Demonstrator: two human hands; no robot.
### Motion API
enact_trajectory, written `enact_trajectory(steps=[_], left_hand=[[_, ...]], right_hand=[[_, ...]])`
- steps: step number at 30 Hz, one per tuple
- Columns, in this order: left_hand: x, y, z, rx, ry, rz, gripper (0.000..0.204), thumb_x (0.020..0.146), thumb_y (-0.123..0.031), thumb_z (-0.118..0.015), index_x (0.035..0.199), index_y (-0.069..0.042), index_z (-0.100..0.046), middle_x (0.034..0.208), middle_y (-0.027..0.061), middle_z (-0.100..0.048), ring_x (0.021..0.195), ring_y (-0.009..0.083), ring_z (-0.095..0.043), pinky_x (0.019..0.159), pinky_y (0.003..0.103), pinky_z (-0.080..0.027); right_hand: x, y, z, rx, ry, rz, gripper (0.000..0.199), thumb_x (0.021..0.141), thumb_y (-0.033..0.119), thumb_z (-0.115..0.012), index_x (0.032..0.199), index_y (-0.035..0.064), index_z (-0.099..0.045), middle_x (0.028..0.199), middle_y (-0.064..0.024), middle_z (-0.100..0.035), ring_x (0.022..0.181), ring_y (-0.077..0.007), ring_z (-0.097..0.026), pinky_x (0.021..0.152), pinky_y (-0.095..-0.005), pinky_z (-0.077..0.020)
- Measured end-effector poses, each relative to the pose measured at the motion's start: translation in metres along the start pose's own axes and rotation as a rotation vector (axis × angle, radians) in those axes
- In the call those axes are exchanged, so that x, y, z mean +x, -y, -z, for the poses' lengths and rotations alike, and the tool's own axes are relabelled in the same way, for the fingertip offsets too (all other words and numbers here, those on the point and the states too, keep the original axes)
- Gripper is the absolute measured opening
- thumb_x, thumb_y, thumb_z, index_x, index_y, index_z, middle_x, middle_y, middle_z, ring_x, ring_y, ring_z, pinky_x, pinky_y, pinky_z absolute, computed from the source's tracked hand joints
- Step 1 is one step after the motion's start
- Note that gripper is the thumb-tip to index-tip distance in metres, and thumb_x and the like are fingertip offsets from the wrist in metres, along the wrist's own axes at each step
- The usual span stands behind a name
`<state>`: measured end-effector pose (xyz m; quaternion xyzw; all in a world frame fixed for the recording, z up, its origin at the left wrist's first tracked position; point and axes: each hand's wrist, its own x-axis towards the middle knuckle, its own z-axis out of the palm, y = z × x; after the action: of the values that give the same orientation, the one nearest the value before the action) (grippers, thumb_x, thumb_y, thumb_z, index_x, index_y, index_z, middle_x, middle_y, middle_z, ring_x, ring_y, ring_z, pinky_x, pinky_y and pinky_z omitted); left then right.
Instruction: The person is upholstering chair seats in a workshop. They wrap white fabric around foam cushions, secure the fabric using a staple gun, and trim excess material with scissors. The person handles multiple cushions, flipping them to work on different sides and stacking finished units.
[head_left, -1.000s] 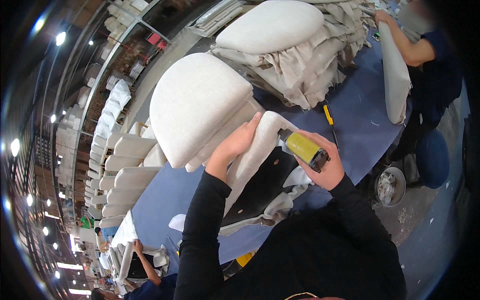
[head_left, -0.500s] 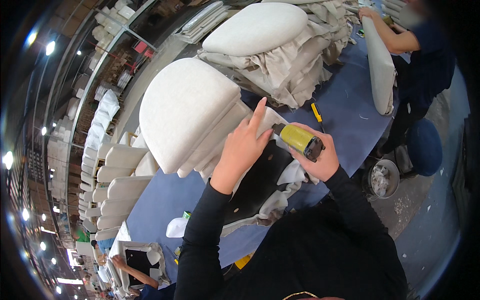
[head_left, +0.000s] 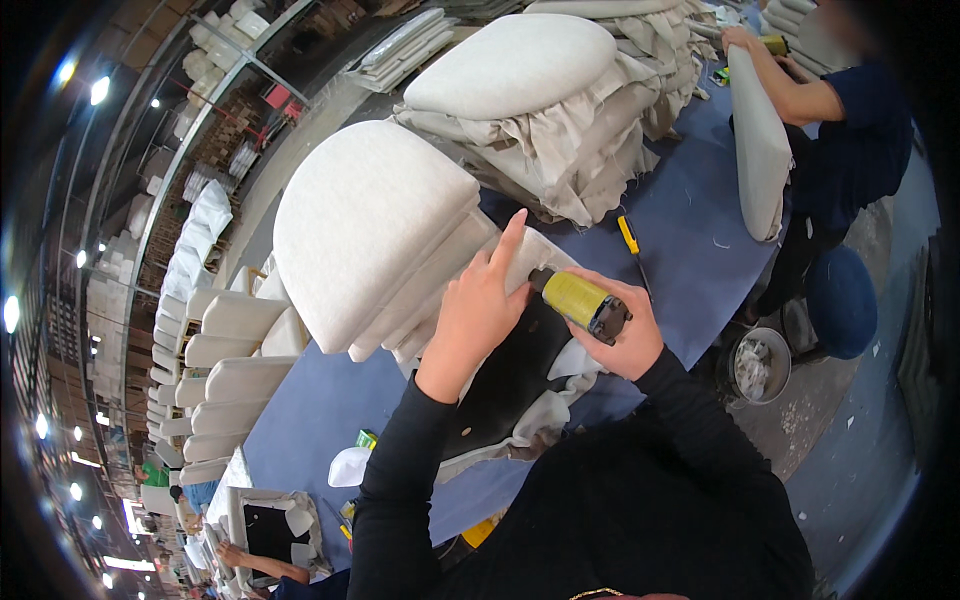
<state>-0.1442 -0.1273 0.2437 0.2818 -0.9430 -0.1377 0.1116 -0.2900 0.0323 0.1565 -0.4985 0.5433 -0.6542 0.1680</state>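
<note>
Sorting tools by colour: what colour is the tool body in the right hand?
Yellow, with a black nose; tool, head view.

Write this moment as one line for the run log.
left hand: flat on fabric edge | right hand: grips yellow tool | seat cushion: on blue table

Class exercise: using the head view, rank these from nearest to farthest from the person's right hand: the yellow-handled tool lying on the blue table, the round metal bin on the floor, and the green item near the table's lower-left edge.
From the right hand:
1. Yellow-handled tool, just above the hand on the blue table.
2. Round metal bin, to the right, on the floor.
3. Green item, far to the lower left on the table.
</note>
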Motion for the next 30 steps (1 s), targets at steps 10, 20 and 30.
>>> enact_trajectory(steps=[10, 20, 30], left_hand=[[-0.002, 0.005, -0.004, 0.037, -0.036, 0.015, 0.11, 0.081, -0.01, -0.085, 0.173, -0.03, -0.028, 0.111, 0.0267, -0.071, 0.105, 0.0519, -0.07, 0.089, 0.059, -0.057], [-0.001, 0.015, 0.012, -0.189, 0.0, -0.042, 0.084, 0.087, -0.025, -0.078, 0.164, -0.024, -0.043, 0.126, 0.0261, -0.071, 0.118, 0.0515, -0.067, 0.101, 0.053, -0.055], [0.011, 0.012, 0.008, -0.248, -0.093, -0.132, 0.05, 0.093, -0.023, -0.075, 0.139, -0.011, -0.06, 0.121, 0.0228, -0.075, 0.113, 0.0472, -0.07, 0.097, 0.048, -0.055]], right_hand=[[0.0, 0.004, -0.006, 0.022, 0.034, 0.002, 0.062, 0.079, 0.0, -0.079, 0.14, 0.0032, -0.069, 0.125, -0.0222, -0.077, 0.114, -0.0394, -0.076, 0.099, -0.0378, -0.058], [0.006, -0.001, -0.002, 0.102, 0.062, -0.022, 0.056, 0.082, -0.003, -0.078, 0.138, -0.001, -0.07, 0.125, -0.0188, -0.078, 0.113, -0.0303, -0.078, 0.103, -0.0352, -0.0558], [0.005, 0.004, 0.009, 0.012, 0.129, 0.057, 0.06, 0.08, -0.001, -0.078, 0.139, 0.0008, -0.07, 0.123, -0.0194, -0.077, 0.11, -0.0337, -0.077, 0.101, -0.0371, -0.0559]])
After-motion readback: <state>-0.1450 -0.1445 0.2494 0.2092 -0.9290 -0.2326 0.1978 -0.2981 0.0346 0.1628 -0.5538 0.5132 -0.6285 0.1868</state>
